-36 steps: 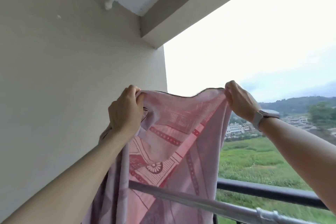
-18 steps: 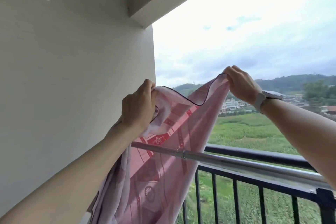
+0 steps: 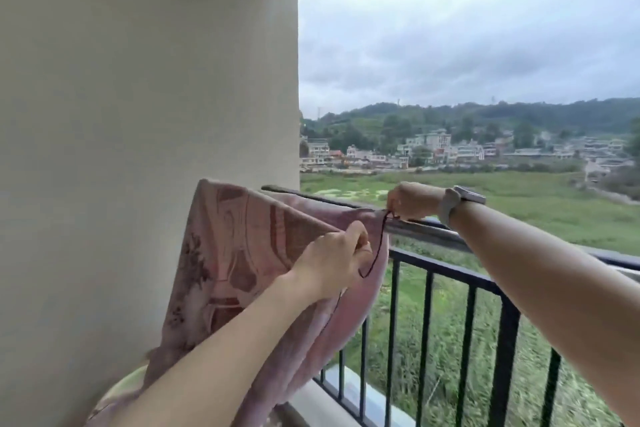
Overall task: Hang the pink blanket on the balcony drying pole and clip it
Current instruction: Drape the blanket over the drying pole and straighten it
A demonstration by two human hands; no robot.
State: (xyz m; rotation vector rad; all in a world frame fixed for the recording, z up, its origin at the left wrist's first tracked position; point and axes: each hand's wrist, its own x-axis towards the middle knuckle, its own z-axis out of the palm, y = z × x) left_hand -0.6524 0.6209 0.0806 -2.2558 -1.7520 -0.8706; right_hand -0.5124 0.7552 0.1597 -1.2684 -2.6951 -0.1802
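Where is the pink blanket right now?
The pink blanket drapes over the drying pole beside the wall, pinched by both hands.

The blanket (image 3: 249, 253) is soft matt cloth, printed, with a dark stitched edge. The pole (image 3: 426, 230) beside it looks like smooth, dully shining metal, though blur hides detail. Below the pole, the railing (image 3: 429, 305) is black painted metal. Left of the blanket, the wall (image 3: 138, 97) is matt plaster.

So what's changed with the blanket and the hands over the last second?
Both hands came down: the pink blanket, held spread in the air before, now drapes over the drying pole near the wall. The right hand has dropped to the pole with the blanket's edge; the left hand sits lower on the near side. Unchanged: both hands still pinch the dark-trimmed edge.
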